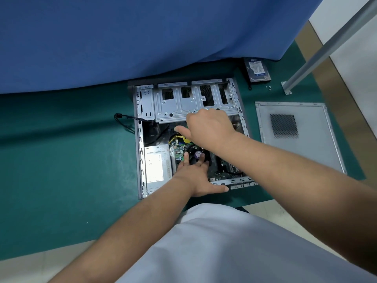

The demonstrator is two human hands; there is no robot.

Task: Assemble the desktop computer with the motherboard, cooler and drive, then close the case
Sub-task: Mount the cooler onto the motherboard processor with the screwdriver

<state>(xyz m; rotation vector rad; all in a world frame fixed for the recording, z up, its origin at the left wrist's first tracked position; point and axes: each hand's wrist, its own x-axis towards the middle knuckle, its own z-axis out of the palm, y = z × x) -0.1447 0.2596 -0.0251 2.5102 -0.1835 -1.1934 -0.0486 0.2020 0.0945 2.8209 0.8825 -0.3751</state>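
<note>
Green tabletop (61, 150) carries open case (140, 139): motherboard (221, 166) seated, left hand (195, 174) fingers spread steadying cooler (193, 153), right hand (208, 125) gripping, apparently, a screwdriver (186, 139) just beyond; drive (257, 70) and side panel (295, 129) lie outside, uninstalled.

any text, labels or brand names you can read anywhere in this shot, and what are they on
No text can be read in this frame.
Hard drive: has a printed label, too small and blurred to read.
Power supply: a few dark marks in the glare, illegible.
Cooler fan: round purple hub sticker, print too small to read.
Side panel: no lettering seen.
</note>
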